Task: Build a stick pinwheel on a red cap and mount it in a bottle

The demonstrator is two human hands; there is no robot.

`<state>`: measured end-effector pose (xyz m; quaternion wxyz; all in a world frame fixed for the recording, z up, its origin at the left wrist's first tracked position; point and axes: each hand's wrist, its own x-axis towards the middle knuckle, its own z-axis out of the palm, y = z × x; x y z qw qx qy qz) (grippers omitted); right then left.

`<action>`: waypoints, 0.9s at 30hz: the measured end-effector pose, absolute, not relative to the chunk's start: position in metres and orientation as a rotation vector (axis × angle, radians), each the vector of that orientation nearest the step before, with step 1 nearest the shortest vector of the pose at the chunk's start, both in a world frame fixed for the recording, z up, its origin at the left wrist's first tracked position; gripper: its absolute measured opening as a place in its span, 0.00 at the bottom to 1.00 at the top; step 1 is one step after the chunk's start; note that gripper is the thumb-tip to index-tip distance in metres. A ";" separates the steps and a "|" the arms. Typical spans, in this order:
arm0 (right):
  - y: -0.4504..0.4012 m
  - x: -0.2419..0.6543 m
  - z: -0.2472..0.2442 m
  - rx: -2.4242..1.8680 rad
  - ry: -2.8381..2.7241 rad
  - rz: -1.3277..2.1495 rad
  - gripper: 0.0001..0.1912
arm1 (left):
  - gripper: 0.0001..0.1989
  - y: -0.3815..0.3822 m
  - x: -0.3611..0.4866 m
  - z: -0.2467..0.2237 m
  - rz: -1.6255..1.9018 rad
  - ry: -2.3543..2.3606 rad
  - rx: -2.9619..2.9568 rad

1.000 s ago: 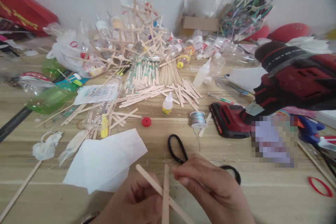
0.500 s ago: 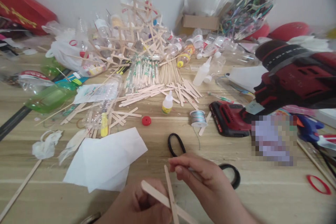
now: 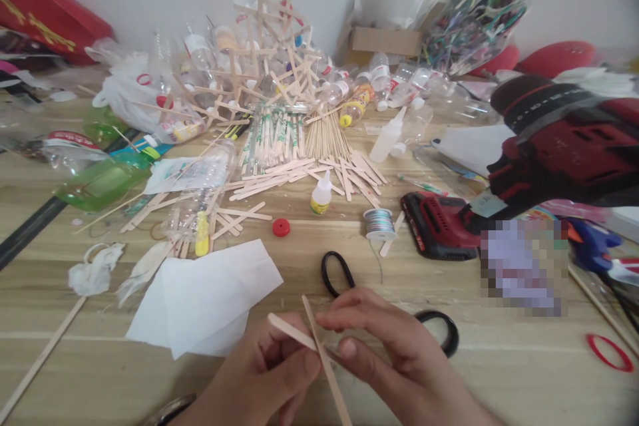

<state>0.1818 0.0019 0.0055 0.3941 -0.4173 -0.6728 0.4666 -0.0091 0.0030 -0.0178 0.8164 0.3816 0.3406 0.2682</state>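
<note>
My left hand [image 3: 269, 373] is closed on two flat wooden craft sticks that cross in an X near the bottom centre. One craft stick [image 3: 289, 331] slants down to the right from my left fingers, and the other craft stick [image 3: 330, 373] runs across it, steeper. My right hand [image 3: 384, 353] is at the right of the crossing with thumb and forefinger apart; its fingertips are close to the sticks, and contact is hard to make out. Partly under my right hand lie black-handled scissors [image 3: 338, 273], their blades hidden.
Beyond my hands stand a small glue bottle [image 3: 321, 196] and a wire spool [image 3: 379, 225]. A red cordless drill [image 3: 559, 153] lies right, white paper [image 3: 210, 293] left. Further back are loose craft sticks [image 3: 279, 176], a stick structure [image 3: 259, 46] and plastic bottles [image 3: 379, 76].
My right fingers have gone from pinched together to spread, with the thumb lower beside the crossing. The crossed sticks have shifted slightly up and left. The view has moved a little.
</note>
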 end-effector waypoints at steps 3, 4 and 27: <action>0.002 0.182 0.008 -0.980 -1.763 1.213 0.17 | 0.24 0.002 -0.010 -0.016 0.557 0.788 0.853; 0.002 0.181 0.008 -0.969 -1.778 1.208 0.17 | 0.24 0.002 -0.010 -0.015 0.547 0.819 0.865; 0.005 0.181 0.001 -1.048 -1.604 1.413 0.06 | 0.17 0.003 -0.006 0.007 0.455 0.953 1.247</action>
